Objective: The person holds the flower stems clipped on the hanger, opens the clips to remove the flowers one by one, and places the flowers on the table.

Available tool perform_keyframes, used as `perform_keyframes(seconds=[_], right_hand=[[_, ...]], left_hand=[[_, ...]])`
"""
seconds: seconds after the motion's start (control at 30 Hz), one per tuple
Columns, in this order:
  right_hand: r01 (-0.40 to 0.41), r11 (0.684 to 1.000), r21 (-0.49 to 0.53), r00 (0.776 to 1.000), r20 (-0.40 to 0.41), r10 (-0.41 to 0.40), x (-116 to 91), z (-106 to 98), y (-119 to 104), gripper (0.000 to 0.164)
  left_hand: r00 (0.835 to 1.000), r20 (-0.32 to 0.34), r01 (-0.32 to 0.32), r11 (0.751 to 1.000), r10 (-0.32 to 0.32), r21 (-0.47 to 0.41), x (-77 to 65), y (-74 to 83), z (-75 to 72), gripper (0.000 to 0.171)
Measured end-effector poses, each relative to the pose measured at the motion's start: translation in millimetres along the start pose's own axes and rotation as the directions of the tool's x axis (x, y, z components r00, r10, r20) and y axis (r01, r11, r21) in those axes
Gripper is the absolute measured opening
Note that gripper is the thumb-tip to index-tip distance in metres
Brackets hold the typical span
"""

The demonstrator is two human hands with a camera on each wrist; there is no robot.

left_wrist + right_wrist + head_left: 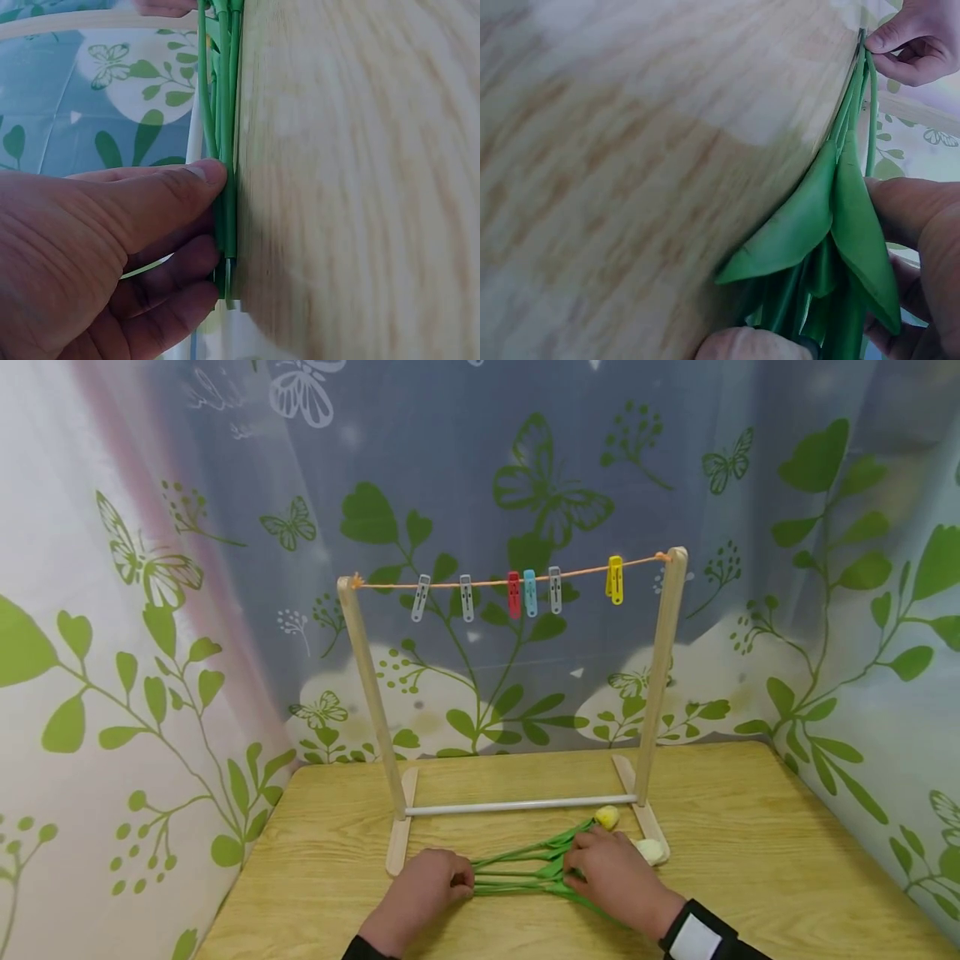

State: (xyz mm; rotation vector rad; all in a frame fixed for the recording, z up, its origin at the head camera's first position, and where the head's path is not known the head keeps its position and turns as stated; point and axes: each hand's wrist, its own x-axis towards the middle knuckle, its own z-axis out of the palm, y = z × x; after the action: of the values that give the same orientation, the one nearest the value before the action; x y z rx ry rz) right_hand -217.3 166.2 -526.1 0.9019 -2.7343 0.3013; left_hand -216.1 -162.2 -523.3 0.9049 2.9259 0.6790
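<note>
A bunch of artificial tulips lies on the table, its green stems (pixel 513 887) running between my two hands. Near the stem ends, my left hand (pixel 427 887) pinches the stems between thumb and fingers, as the left wrist view shows up close. Around the broad green leaves (pixel 793 225) curls my right hand (pixel 617 875), with its thumb on one side of them. A yellow tulip head (pixel 607 817) pokes out beyond the right fingers, and a white tulip head (pixel 651 850) shows past the back of that hand. Other flower heads are mostly hidden.
Just behind the hands stands a wooden frame (pixel 660 677) with a white crossbar (pixel 517 806) low down. An orange string (pixel 442 585) at its top carries several clothespins, among them a yellow clothespin (pixel 615 580) and a red clothespin (pixel 513 594). Patterned curtains (pixel 465 460) surround the wooden table (pixel 757 852).
</note>
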Motion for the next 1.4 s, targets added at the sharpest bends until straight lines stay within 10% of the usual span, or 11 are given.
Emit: perform_keyframes(seconds=[0.57, 0.87, 1.07, 1.4], right_hand=[[-0.069, 0.998, -0.005, 0.994, -0.083, 0.068, 8.5, -25.8, -12.1, 0.033], [-0.22, 0.973, -0.076, 0.969, -0.134, 0.209, 14.6, -59.4, -14.5, 0.075], [-0.279, 0.953, -0.118, 0.958, -0.102, 0.267, 16.7, -72.8, -18.2, 0.089], [-0.302, 0.947, -0.114, 0.952, -0.087, 0.293, 16.5, -73.6, -19.7, 0.091]], left_hand=[[0.993, -0.086, 0.077, 0.997, -0.076, 0.001, -2.5, 3.8, -30.8, 0.005], [0.943, -0.316, 0.163, 0.972, -0.103, 0.17, -15.3, 26.8, -63.7, 0.066], [0.95, -0.244, 0.252, 0.942, -0.197, 0.22, -16.4, 41.1, -67.3, 0.108], [0.945, -0.193, 0.304, 0.929, -0.265, 0.21, -17.0, 40.8, -63.8, 0.115]])
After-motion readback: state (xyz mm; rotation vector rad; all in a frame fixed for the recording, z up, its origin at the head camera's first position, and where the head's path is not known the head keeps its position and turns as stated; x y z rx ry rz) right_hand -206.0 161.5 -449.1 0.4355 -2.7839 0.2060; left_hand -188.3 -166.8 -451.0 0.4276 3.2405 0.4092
